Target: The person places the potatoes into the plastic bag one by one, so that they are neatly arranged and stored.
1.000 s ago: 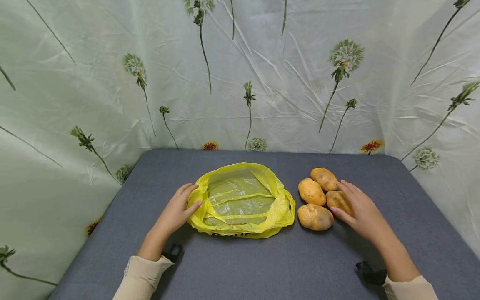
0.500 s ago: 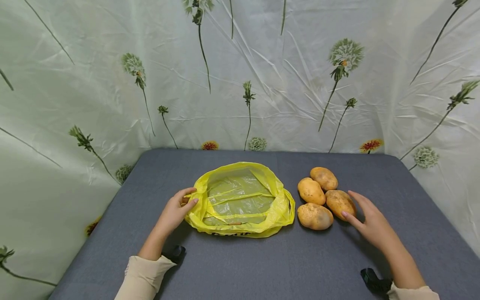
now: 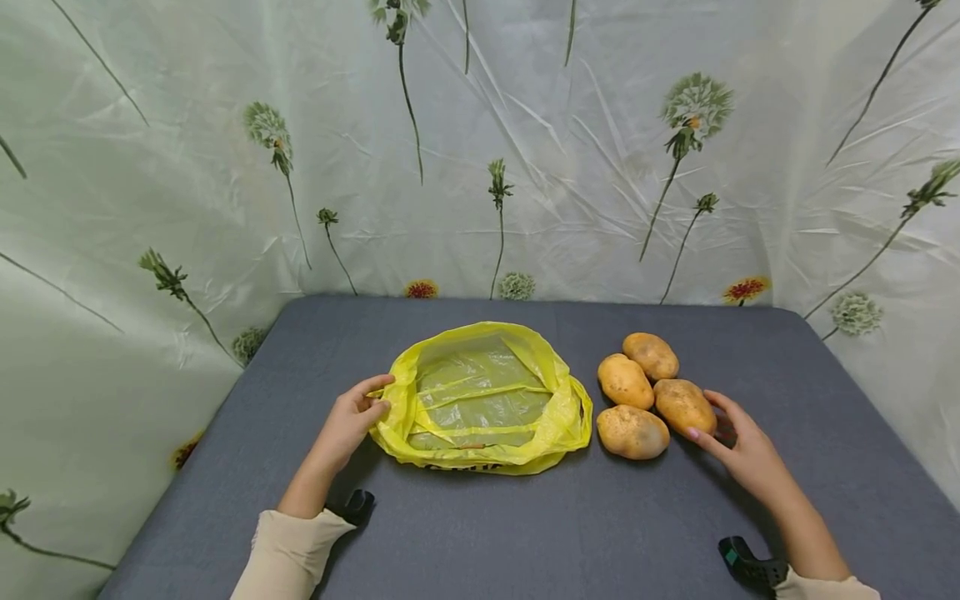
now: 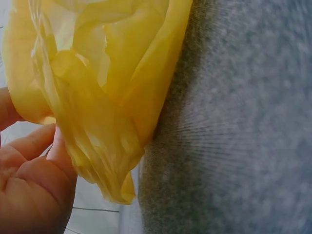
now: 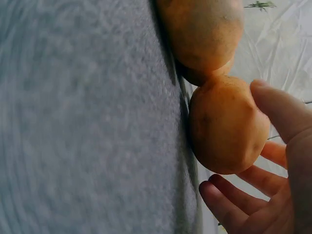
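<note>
A yellow plastic bag (image 3: 558, 421) lies on the table with its mouth spread wide, facing up. At its left rim, my left hand (image 3: 347, 427) pinches the plastic between thumb and fingers; the left wrist view shows the thin film (image 4: 105, 131) hanging in folds beside the fingers. To the right of the bag, my right hand (image 3: 750, 454) holds the rightmost potato (image 3: 684, 407), thumb on its near side and index finger on its far side. Three more potatoes sit close against it: one behind (image 3: 650, 356), one to the left (image 3: 625, 382) and one in front (image 3: 632, 432).
The grey cloth-covered table (image 3: 525, 533) runs back to a pale curtain (image 3: 585, 150) printed with flowers. Black wrist straps, left (image 3: 358, 507) and right (image 3: 750, 568), sit below the hands, close over the table.
My right hand has drawn back to the right from over the potatoes and then taken hold of the rightmost one. The left hand's fingers have drawn together at the bag's rim.
</note>
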A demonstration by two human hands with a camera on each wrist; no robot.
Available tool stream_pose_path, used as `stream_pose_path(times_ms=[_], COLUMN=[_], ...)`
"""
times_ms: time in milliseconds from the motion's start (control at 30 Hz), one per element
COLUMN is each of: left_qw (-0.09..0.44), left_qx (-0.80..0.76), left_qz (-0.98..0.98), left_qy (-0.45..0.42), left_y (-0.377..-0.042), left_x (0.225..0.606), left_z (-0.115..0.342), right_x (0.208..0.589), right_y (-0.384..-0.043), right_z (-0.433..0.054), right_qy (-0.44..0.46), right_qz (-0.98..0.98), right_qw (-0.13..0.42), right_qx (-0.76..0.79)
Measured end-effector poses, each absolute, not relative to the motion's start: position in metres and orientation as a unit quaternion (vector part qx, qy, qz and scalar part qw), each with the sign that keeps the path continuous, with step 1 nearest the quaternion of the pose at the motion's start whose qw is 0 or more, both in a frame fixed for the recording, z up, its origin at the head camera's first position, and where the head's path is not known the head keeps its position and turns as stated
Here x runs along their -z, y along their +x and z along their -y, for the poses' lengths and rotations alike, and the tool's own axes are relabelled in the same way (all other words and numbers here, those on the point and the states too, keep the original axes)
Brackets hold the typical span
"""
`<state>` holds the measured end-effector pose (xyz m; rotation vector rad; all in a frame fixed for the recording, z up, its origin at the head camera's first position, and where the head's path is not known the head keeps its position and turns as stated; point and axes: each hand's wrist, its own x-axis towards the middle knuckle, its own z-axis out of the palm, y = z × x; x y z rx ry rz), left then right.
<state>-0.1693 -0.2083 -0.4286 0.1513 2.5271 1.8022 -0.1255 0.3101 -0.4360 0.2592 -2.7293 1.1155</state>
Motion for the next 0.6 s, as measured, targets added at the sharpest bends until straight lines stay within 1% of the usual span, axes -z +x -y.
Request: stream_pose_path(times_ms=[233,600], left_qw=[0.024,0.025], left_qx=[-0.585,-0.590], left_qz=[-0.810,-0.806], left_qy=[0.045,0.045], left_y=[-0.1715,-0.1694], left_x=[0.4302,0.4271], left_z=[0.2083,0.2098], right_x=[0.4411,0.4467], right_y=[-0.1249,-0.1236], right_z=[-0.3125,-0.3101], right_qy=[0.067,0.071], right_qz=[0.915,0.900], right_qw=[0.094,0.132], right_qx=[-0.386,-0.410])
